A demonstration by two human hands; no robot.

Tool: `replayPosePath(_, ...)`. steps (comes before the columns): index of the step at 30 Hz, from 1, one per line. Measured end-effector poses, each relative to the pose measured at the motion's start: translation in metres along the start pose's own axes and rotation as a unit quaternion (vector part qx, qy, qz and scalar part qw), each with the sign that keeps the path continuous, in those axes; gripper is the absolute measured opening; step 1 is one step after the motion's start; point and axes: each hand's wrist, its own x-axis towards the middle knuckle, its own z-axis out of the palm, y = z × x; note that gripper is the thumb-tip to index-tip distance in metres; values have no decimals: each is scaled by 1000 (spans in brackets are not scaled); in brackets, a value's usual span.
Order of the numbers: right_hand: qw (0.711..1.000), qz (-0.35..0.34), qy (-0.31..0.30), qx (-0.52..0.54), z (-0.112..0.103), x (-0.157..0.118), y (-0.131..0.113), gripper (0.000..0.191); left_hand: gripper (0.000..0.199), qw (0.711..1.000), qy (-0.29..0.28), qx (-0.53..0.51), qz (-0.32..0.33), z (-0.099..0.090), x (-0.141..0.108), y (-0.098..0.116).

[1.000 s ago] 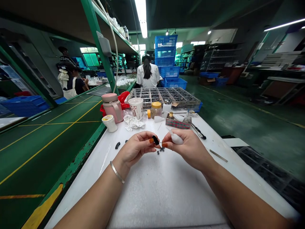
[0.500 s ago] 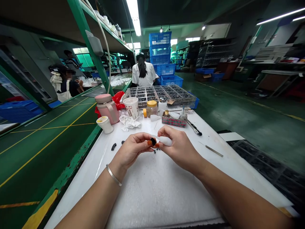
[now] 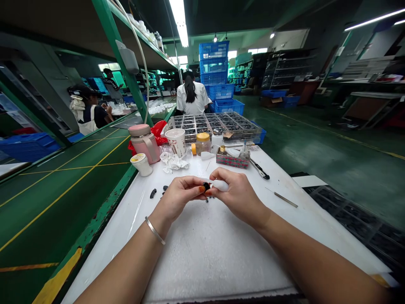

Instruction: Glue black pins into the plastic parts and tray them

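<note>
Between the thumb and fingers of my left hand (image 3: 179, 195) is a small black part (image 3: 206, 186); its exact kind is too small to make out. My right hand (image 3: 236, 192) is closed on a white squeeze bottle (image 3: 220, 185), whose narrow tip points left at the black part. Both hands meet above the middle of the white table (image 3: 218, 253). Several tiny dark pieces lie just below the fingers, partly hidden. Left of my left hand rests a curved black piece (image 3: 153, 194), with more black pieces half behind the hand.
Farther back stand a pink thermos (image 3: 144, 143), a paper cup (image 3: 176, 142), a yellow-lidded jar (image 3: 203, 143) and a small patterned box (image 3: 232, 158). A knife (image 3: 260, 169) and a thin needle tool (image 3: 285, 199) lie right. Divided trays (image 3: 218, 125) fill the far end. Co-workers sit beyond.
The black part is turned slightly in my left fingers, near the bottle's tip. The whole view has shifted a little; both hands keep their holds.
</note>
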Motion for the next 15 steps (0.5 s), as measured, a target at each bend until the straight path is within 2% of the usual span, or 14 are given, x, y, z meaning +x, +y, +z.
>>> replayPosePath(9, 999, 10, 5, 43, -1, 4, 3, 5, 26, 999, -36, 24, 2, -3, -1, 2)
replayPosePath(12, 999, 0, 1, 47, -1, 4, 5, 9, 23, 1000, -17, 22, 7, -5, -1, 1)
replayPosePath(15, 997, 28, -6, 73, -4, 5, 7, 16, 24, 999, 3, 35, 2, -5, -1, 0)
